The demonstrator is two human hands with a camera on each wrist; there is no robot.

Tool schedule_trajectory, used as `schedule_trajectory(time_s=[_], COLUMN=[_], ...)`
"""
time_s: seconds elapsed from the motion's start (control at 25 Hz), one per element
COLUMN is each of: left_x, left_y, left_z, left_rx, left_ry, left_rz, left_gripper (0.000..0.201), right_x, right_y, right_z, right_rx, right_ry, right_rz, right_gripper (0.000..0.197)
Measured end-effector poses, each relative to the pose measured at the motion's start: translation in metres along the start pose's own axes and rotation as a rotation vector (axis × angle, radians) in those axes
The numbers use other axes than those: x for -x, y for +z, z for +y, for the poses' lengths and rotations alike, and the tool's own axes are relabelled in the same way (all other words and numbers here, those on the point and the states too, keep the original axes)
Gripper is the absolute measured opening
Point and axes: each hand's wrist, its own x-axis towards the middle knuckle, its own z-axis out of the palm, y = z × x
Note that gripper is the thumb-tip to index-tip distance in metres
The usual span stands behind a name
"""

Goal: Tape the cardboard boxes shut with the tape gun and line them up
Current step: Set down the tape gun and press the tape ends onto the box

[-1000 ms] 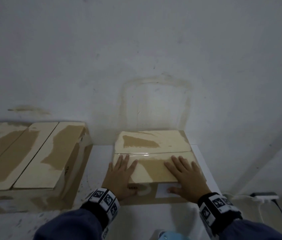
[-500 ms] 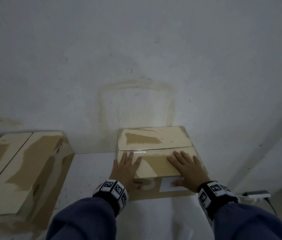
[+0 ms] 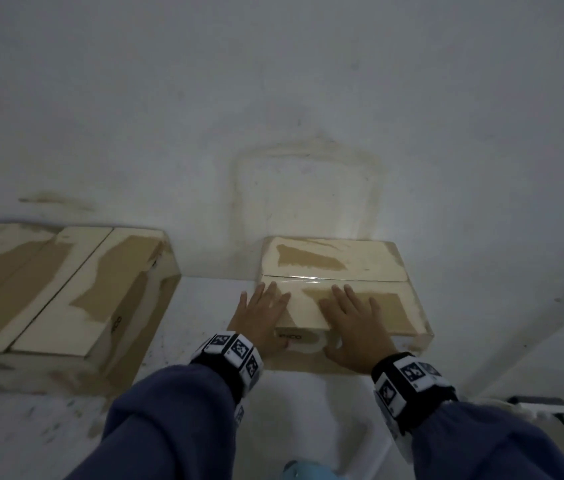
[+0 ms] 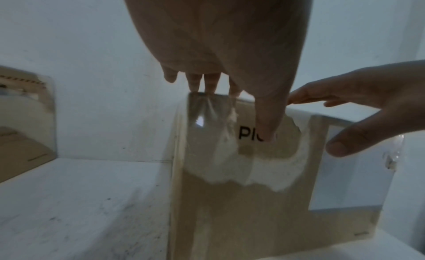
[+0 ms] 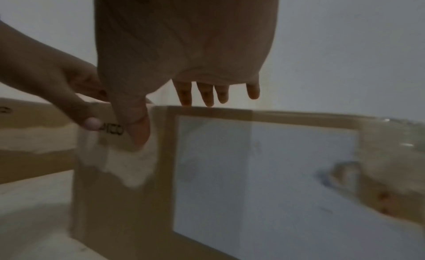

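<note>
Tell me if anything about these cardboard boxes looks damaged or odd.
Yes. Both boxes look scuffed: the small box under the left hand and right hand has pale patches where the brown surface layer seems torn away, on top and around its printed front. The larger box to its left shows the same peeling.

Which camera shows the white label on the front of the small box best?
The right wrist view: the white label fills much of the frame, its whole outline visible on the small box. The left wrist view shows it at the right, partly behind the right hand. In the head view that hand hides it.
</note>
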Motion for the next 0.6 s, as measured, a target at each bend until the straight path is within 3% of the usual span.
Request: schedule_trajectory(time_s=[0.12, 0.32, 0.48, 0.6], left_x=[0.029, 0.102, 0.153, 0.169], left_y=[-0.011, -0.023, -0.022, -0.012], left_z=[-0.04, -0.148, -0.232, -0.276], left_rx=[0.076, 0.128, 0.064, -0.039], left_ry=[-0.077, -0.248, -0.36, -0.453], left_rz=[0.048, 0.074, 0.005, -0.063], left_gripper=[0.089, 0.094, 0.098, 0.101], right_x=[-0.015, -0.049, -0.07, -0.083], right_y=[-0.009, -0.013, -0.007, 0.005], right_z=[-0.055, -0.171, -0.26, -0.31], right_rx=[-0.066, -0.11, -0.119, -0.112], right_ry=[-0.123, -0.32, -0.456, -0.47], right_rz=[0.002, -0.082, -0.115, -0.09], right_gripper=[0.069, 0.067, 0.069, 0.072])
